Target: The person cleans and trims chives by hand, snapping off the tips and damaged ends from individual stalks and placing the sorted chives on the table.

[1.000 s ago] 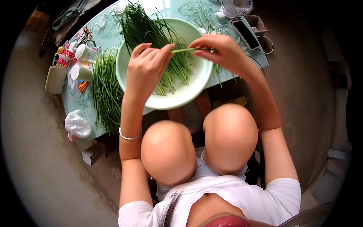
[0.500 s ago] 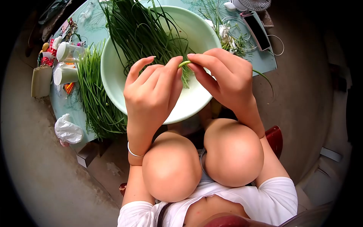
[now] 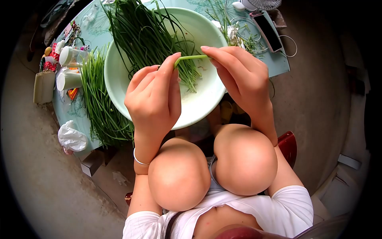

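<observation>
Between my two hands, above the basin's near part, stretches a thin green chive stalk [image 3: 194,57], bent down at its left end. The fingertips of my left hand [image 3: 154,95] pinch that end. My right hand [image 3: 243,75] pinches the stalk farther along, and some of it is hidden behind the fingers. Below lies a pale green basin [image 3: 199,109] with a large bunch of long chives [image 3: 141,38] leaning in its far left part. Another pile of chives [image 3: 101,103] rests on the table to the basin's left.
On the table [image 3: 280,63] at right lie a phone [image 3: 266,31] with a white cable, a small fan [image 3: 266,3] and loose green trimmings [image 3: 250,43]. A clear plastic cup [image 3: 73,56], a white cup [image 3: 68,81] and a crumpled white bag [image 3: 72,136] are at left.
My hands have drawn slightly apart, so a longer piece of the chive stalk shows between them. My left hand shifted a little left.
</observation>
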`<action>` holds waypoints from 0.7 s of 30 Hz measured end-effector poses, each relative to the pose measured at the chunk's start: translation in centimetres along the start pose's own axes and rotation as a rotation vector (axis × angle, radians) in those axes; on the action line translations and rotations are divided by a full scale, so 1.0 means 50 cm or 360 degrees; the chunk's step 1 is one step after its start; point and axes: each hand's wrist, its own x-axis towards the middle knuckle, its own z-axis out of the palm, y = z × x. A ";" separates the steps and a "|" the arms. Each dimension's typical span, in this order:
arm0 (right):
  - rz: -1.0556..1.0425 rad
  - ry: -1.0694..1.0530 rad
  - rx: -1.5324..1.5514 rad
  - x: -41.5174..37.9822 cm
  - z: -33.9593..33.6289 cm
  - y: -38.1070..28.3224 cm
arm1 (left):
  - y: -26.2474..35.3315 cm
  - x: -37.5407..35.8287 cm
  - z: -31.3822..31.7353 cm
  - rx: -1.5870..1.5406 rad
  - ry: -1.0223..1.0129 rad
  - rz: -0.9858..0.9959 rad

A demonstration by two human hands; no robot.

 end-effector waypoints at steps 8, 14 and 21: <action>0.0227 0.0127 0.0053 -0.002 0.003 -0.007 | 0.007 -0.002 0.006 -0.0168 -0.0261 0.0153; 0.0383 0.0092 0.0230 -0.006 -0.010 -0.010 | -0.002 -0.005 -0.004 -0.0066 -0.0065 -0.0061; 0.0382 0.0164 0.0136 -0.007 0.000 0.000 | -0.009 -0.008 0.010 -0.0118 -0.0088 0.0001</action>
